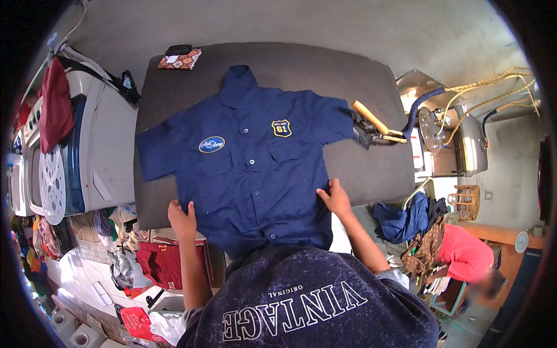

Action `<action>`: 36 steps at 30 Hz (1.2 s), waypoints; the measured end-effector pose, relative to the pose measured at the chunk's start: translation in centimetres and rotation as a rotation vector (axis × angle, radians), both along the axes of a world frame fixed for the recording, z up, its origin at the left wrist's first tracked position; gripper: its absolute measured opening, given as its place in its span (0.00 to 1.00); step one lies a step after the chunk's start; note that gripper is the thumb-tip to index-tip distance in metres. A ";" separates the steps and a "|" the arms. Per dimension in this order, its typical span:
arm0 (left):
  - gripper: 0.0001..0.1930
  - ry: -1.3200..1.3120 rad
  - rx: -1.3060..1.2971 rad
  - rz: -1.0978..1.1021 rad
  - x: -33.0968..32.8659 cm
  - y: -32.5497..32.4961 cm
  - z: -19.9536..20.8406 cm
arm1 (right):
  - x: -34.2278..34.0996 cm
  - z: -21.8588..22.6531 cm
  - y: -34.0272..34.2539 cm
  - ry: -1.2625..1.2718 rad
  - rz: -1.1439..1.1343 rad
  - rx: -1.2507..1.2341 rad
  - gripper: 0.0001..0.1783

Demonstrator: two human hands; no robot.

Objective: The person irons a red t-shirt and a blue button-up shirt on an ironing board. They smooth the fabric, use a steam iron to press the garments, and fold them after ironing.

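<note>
A navy short-sleeved button-up shirt [223, 174] lies front up on a dark padded table [371, 75], its collar toward the far side. It bears an oval blue patch and a shield-shaped patch on the chest. At the lower left side edge of the shirt, my left hand [183, 219] is closed on the cloth, thumb on top. My right hand [336, 199] likewise grips the opposite side edge; some fingers of both hands are hidden. An iron [363, 134] with a wooden handle stands beside the right sleeve, partly covered by it.
A patterned pouch [181, 60] with a black item lies at the table's far left. Washing machines [110, 139] stand to the left. Yellow-and-blue cords [426, 100] hang at the right. Piled clothes [406, 220] and a bending person in red [464, 249] are at the lower right.
</note>
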State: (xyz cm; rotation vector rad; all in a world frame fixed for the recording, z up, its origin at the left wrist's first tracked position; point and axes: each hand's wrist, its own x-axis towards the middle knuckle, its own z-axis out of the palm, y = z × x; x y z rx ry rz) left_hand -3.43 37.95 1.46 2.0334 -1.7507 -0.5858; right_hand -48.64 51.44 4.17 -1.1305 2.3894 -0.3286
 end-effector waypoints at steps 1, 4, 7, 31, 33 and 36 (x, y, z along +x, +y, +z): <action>0.18 0.020 0.041 0.014 -0.5 -0.7 -0.2 | 0.5 -0.2 -0.7 0.001 0.043 0.036 0.22; 0.15 0.066 0.070 -0.149 2.5 -0.1 -1.5 | -0.2 0.8 -0.5 -0.077 0.179 0.147 0.22; 0.14 0.121 0.319 -0.309 7.0 2.5 -0.8 | -2.3 2.1 2.4 -0.171 0.394 0.460 0.21; 0.07 0.171 -0.176 -0.301 -19.9 -17.1 6.4 | 6.6 0.8 -25.6 -0.555 0.170 -0.413 0.08; 0.07 0.509 -0.181 -0.200 -19.0 -16.3 5.8 | 5.3 0.0 -25.1 -0.924 -0.037 -0.288 0.14; 0.06 0.986 0.000 0.021 -17.1 -15.7 4.8 | 3.7 -0.5 -25.2 -1.478 -0.307 -0.226 0.18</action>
